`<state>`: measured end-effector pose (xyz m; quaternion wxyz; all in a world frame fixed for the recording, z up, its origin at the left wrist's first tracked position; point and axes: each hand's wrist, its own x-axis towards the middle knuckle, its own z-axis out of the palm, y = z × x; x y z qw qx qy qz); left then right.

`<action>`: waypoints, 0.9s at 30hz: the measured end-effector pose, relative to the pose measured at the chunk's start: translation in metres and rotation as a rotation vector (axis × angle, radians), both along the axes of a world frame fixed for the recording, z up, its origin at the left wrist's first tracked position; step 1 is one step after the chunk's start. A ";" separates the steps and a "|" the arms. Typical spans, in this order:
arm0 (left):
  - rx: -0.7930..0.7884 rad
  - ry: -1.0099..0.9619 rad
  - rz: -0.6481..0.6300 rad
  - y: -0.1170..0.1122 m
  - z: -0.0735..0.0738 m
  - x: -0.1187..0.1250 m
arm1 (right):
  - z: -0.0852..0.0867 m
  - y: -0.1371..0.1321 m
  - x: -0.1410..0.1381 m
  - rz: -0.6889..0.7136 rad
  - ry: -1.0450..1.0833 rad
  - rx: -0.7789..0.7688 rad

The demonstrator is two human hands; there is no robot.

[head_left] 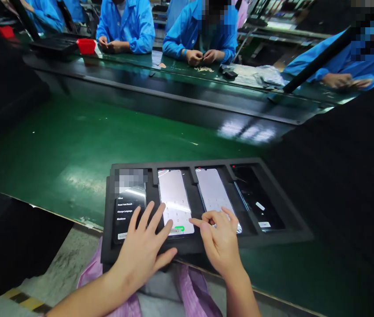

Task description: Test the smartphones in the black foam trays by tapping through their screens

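Observation:
A black foam tray (286, 229) lies at the near edge of the green bench, with several phones side by side in its slots. My left hand (143, 248) lies open with fingers spread over the tray's front, fingertips on the dark-screened phone (127, 209) and on the lit white-screened phone (173, 198). My right hand (220, 240) has its index finger stretched left, touching the bottom of that lit phone, with the other fingers curled over the third phone (211, 191). A fourth phone (256, 198) with a dark screen sits at the tray's right.
The green bench (57, 149) stretches ahead to a dark conveyor strip (173, 94). Across it, people in blue coats (127, 22) handle small parts. A red bin (86, 45) stands at the far left. A pink cloth (190, 286) lies on my lap.

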<state>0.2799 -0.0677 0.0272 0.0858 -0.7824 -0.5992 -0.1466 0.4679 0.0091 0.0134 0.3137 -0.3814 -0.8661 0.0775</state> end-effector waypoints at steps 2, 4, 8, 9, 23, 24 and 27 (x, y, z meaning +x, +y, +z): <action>0.024 0.001 0.015 0.000 -0.001 0.000 | 0.001 0.000 -0.002 -0.005 -0.013 -0.020; 0.038 -0.001 0.030 -0.001 -0.001 0.001 | 0.002 -0.001 -0.003 -0.022 -0.029 -0.040; 0.014 -0.056 0.048 -0.002 -0.004 0.002 | 0.003 -0.001 -0.004 -0.040 -0.013 -0.023; 0.003 -0.074 0.052 -0.002 -0.005 0.002 | 0.002 -0.001 -0.004 -0.039 -0.005 -0.015; -0.012 -0.046 0.090 -0.001 -0.004 0.003 | 0.006 -0.002 -0.009 -0.026 -0.089 -0.084; -0.015 -0.038 0.091 -0.001 -0.004 0.003 | 0.006 -0.002 -0.010 -0.007 -0.123 -0.089; -0.036 -0.043 0.097 -0.001 -0.005 0.003 | 0.005 -0.002 -0.010 0.019 -0.188 -0.077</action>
